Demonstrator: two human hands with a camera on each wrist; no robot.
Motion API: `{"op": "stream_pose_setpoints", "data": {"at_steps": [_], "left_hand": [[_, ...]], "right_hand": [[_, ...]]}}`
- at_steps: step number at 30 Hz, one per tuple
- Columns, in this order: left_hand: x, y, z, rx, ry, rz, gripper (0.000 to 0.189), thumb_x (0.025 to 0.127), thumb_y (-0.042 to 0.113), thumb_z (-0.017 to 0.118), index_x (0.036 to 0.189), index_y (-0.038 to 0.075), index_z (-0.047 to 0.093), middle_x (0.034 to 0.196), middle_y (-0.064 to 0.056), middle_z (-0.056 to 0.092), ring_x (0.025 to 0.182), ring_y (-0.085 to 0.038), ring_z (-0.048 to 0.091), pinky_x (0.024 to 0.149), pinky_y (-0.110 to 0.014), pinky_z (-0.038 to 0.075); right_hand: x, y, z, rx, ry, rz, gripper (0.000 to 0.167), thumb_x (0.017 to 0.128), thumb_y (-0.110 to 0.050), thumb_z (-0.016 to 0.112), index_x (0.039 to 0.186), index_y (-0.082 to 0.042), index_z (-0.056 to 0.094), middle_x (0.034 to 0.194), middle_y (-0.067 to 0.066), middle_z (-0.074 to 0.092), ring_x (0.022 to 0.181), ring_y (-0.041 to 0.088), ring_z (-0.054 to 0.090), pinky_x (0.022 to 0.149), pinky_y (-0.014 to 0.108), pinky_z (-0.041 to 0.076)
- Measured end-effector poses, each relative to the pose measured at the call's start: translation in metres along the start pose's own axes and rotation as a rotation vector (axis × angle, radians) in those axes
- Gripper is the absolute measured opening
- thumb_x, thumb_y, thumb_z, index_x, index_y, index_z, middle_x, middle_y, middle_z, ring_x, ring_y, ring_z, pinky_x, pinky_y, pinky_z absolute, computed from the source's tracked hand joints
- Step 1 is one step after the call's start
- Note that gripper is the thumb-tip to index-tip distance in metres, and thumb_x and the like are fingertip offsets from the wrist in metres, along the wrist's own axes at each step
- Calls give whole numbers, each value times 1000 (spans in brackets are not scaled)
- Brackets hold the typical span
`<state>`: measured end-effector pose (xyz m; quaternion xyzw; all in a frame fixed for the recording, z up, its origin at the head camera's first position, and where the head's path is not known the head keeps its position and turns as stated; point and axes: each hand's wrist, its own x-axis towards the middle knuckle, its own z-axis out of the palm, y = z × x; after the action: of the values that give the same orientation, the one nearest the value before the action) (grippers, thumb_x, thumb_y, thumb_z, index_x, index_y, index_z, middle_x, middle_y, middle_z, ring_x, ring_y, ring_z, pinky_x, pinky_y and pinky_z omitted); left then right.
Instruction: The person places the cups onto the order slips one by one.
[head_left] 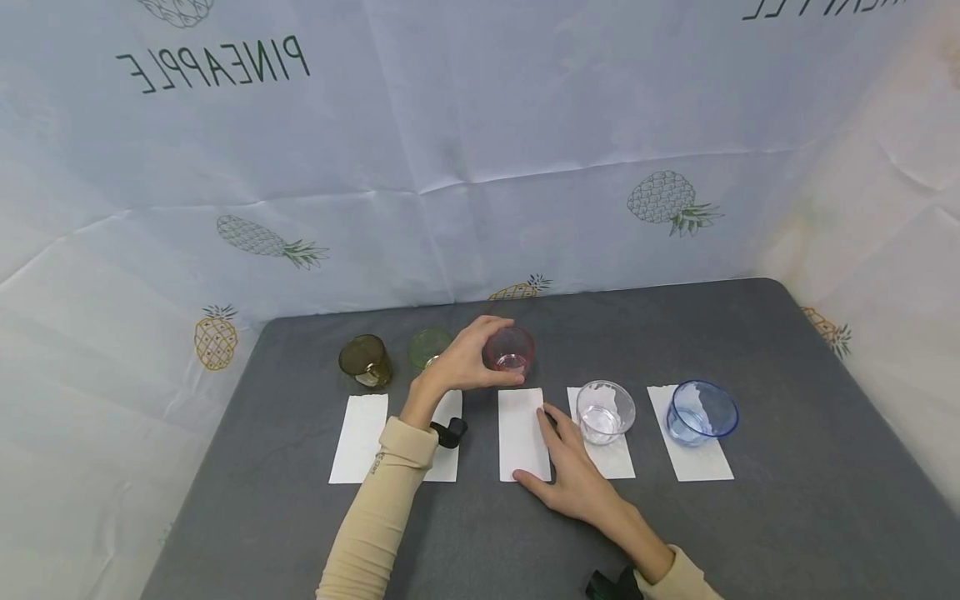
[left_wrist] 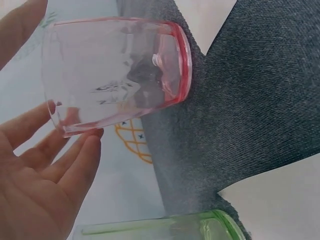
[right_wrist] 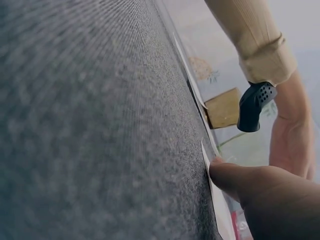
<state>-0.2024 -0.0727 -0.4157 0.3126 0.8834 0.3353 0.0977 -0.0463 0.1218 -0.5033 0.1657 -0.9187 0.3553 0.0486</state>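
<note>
My left hand (head_left: pixel 467 358) is curled round a pink tumbler (head_left: pixel 517 343), which stands just behind the middle white paper sheet (head_left: pixel 519 437). In the left wrist view its fingers (left_wrist: pixel 82 167) touch the tumbler near the rim, and the base lies at the dark cloth. My right hand (head_left: pixel 576 479) rests over the right side of that same sheet, thumb at its near edge and fingers spread along its right edge. The right wrist view shows the thumb (right_wrist: pixel 232 177) on the paper. Partly hidden behind the left hand is a green tumbler (head_left: pixel 427 342).
An amber tumbler (head_left: pixel 365 360) stands behind the leftmost sheet (head_left: pixel 360 442). To the right, a clear glass (head_left: pixel 603 412) and a blue-rimmed glass (head_left: pixel 701 412) stand on their own sheets. Another sheet (head_left: pixel 444 462) lies partly under the left forearm. A printed curtain (head_left: pixel 450 233) hangs behind the table.
</note>
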Motion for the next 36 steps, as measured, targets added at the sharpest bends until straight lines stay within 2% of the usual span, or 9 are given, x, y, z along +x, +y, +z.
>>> {"op": "stream_pose_setpoints", "data": {"at_steps": [5, 13, 22, 26, 36], "left_hand": [[0, -3, 1, 6, -2, -14, 90, 81, 36, 86, 154, 6, 44, 155, -16, 46, 139, -35, 50, 110, -54, 48], [1, -5, 3, -3, 7, -4, 87, 82, 35, 85, 152, 3, 46, 152, -16, 49, 136, -35, 52, 108, -54, 49], [3, -8, 8, -1, 30, -21, 86, 82, 35, 85, 151, 2, 45, 145, -17, 55, 128, -34, 59, 102, -52, 53], [3, -7, 9, 8, 52, -39, 85, 82, 36, 85, 151, 3, 46, 143, -16, 57, 126, -34, 59, 101, -53, 54], [0, -4, 10, -6, 135, -46, 85, 80, 37, 86, 150, 8, 50, 149, -16, 53, 136, -36, 53, 109, -58, 47]], "right_hand": [[0, 0, 1, -15, -3, 1, 91, 84, -31, 84, 147, 17, 40, 154, 34, 37, 142, 50, 42, 111, 63, 42], [1, -1, 1, -28, -4, 10, 88, 83, -31, 85, 145, 17, 45, 152, 33, 40, 141, 50, 42, 111, 63, 42], [1, -2, 1, -13, 2, 13, 88, 82, -30, 86, 144, 17, 46, 151, 32, 41, 141, 49, 43, 111, 63, 42], [2, -3, 1, -12, -1, 21, 88, 82, -31, 86, 144, 17, 46, 151, 32, 41, 141, 49, 42, 112, 63, 42], [2, -4, 0, -6, -2, 35, 88, 81, -31, 86, 144, 17, 46, 151, 32, 42, 142, 49, 42, 112, 62, 42]]}}
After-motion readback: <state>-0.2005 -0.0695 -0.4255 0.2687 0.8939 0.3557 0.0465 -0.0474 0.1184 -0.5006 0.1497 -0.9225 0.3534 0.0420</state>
